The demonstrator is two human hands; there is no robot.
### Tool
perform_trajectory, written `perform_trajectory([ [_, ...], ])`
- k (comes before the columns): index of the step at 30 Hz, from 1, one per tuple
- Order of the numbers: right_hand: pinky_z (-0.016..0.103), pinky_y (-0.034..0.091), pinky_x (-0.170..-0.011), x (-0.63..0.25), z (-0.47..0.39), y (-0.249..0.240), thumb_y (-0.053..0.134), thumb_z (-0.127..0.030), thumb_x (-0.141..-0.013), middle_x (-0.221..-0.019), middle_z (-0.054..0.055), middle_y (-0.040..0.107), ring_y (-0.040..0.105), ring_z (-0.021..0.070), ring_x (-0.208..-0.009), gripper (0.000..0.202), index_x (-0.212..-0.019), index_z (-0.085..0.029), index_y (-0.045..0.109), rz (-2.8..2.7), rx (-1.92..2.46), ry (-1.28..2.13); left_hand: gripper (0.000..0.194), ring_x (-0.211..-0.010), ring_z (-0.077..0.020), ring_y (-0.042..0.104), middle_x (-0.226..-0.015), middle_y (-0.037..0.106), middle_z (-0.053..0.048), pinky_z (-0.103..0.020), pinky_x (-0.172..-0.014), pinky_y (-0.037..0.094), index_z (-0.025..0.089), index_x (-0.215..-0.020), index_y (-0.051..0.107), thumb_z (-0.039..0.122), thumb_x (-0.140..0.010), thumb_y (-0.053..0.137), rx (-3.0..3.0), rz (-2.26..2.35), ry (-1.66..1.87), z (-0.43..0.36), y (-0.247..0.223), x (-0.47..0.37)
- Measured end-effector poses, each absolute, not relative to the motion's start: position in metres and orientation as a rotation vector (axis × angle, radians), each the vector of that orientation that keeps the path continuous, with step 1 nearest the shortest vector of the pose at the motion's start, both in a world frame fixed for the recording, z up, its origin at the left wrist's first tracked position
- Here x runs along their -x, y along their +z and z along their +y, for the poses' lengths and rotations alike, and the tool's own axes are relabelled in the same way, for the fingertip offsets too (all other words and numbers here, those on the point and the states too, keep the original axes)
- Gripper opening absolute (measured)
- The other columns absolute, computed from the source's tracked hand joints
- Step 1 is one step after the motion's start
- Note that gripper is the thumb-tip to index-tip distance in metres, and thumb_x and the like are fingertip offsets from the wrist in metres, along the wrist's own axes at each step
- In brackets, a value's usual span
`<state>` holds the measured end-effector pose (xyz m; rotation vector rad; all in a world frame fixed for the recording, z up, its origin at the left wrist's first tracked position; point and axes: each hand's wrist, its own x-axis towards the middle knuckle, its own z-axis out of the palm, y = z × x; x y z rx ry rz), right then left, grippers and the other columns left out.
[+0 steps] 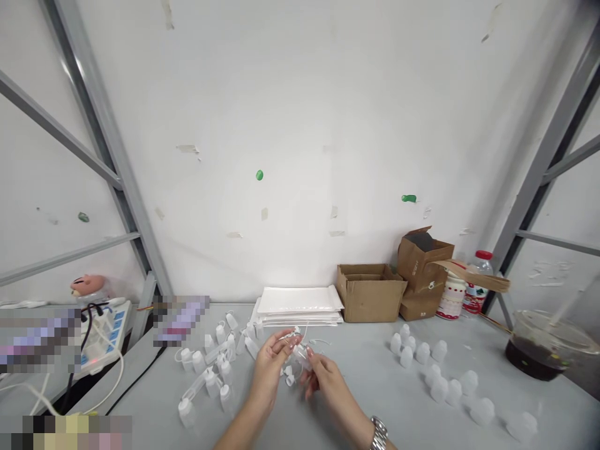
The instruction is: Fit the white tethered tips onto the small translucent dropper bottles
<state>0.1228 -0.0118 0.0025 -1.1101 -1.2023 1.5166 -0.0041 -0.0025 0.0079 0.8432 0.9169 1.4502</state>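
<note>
Near the table's (375, 387) front edge, the left hand (276, 353) and right hand (323, 372), fingers half-curled, are pinching a small translucent bottle (301, 357).

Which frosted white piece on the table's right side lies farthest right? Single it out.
The frosted piece at the near right end of the group, in front of the cup of dark drink; every other one lies farther left.
</note>
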Motion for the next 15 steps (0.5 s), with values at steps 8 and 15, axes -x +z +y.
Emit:
perform_trajectory([
  [8, 0.022, 0.033, -0.039, -0.122, -0.009, -0.003, 0.056, -0.078, -0.047, -0.041, -0.005, 0.047, 0.042, 0.008, -0.034, 0.061, -0.057, -0.018, 0.048, -1.202, 1.1, 1.503, 0.042, -0.094, -0.025, 0.063, -0.085, 0.072, -0.012, -0.034, -0.084, 0.044, 0.015, -0.091, 0.06, 0.032, -0.056, 0.076, -0.802, 0.904, 1.468, -0.001, 0.007, 0.004],
  [15, 0.022, 0.03, -0.038, -0.121, -0.012, -0.004, 0.042, -0.08, -0.058, -0.04, -0.004, 0.047, 0.04, 0.0077, -0.032, 0.065, -0.058, -0.016, 0.052, -1.178, 1.143, 1.619, 0.038, -0.089, -0.024, 0.064, -0.082, 0.072, -0.011, -0.034, -0.081, 0.045, 0.015, -0.09, 0.06, 0.033, -0.059, 0.074, -0.862, 0.899, 1.448, -0.004, 0.011, 0.002],
])
